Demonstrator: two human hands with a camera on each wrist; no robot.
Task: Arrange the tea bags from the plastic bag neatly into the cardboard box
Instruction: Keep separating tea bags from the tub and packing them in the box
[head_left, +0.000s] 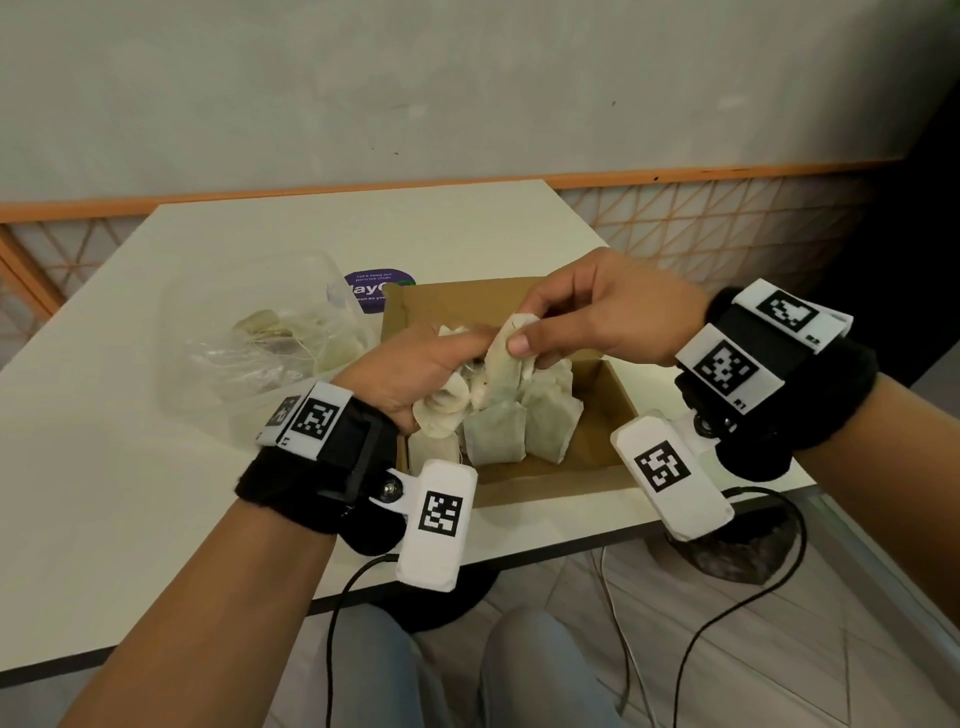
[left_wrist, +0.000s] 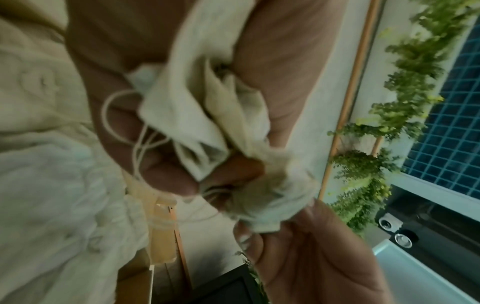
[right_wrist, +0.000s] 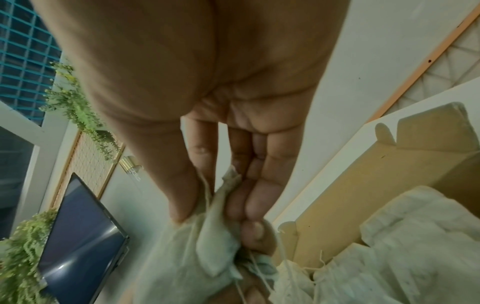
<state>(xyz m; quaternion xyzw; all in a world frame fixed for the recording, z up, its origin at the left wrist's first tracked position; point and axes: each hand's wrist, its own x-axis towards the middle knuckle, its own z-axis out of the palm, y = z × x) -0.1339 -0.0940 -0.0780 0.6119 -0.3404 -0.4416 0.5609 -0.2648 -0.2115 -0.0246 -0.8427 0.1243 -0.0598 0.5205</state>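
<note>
An open brown cardboard box (head_left: 602, 415) sits at the table's near edge, with several pale tea bags (head_left: 545, 415) standing upright inside it. Above the box my left hand (head_left: 415, 374) grips a bunch of tea bags (head_left: 441, 410) with loose strings (left_wrist: 140, 135). My right hand (head_left: 587, 317) pinches the top of one tea bag (head_left: 506, 358) between thumb and fingers, at the edge of the left hand's bunch. The same tea bag (right_wrist: 207, 236) shows in the right wrist view. A clear plastic bag (head_left: 260, 343) holding more tea bags lies left of the box.
The white table (head_left: 130, 493) meets a wall behind, with orange lattice panels on both sides. A purple sticker (head_left: 374, 291) lies behind the box. Cables hang off the near edge by my knees (head_left: 530, 670).
</note>
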